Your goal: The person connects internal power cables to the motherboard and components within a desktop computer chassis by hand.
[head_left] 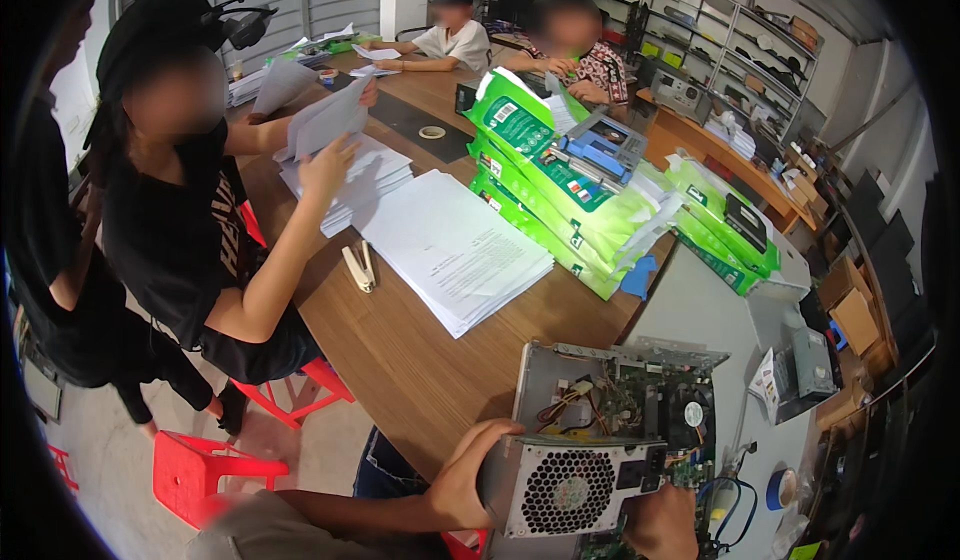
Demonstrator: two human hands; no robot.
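Note:
A silver power supply point(508, 505) with a honeycomb fan grille is at the lower middle, tilted over an open desktop computer case point(537, 370). My left hand point(465, 480) is closed round its left side, thumb along the top edge. At its lower right corner, close to the green circuit board point(690, 472), my right hand point(662, 525) is curled with its fingertips hidden; what it holds, if anything, does not show. Coloured cables point(570, 400) with a pale connector lie inside the case, behind the power supply. A round cooling fan point(692, 415) sits on the board's right.
Paper stacks point(450, 250), a stapler point(359, 266) and green paper packages point(560, 180) cover the wooden table point(400, 360). Blue tape point(782, 488) and a cable point(735, 520) lie to the right. A person point(200, 210) handles sheets at left; others sit beyond. A red stool point(205, 475) stands lower left.

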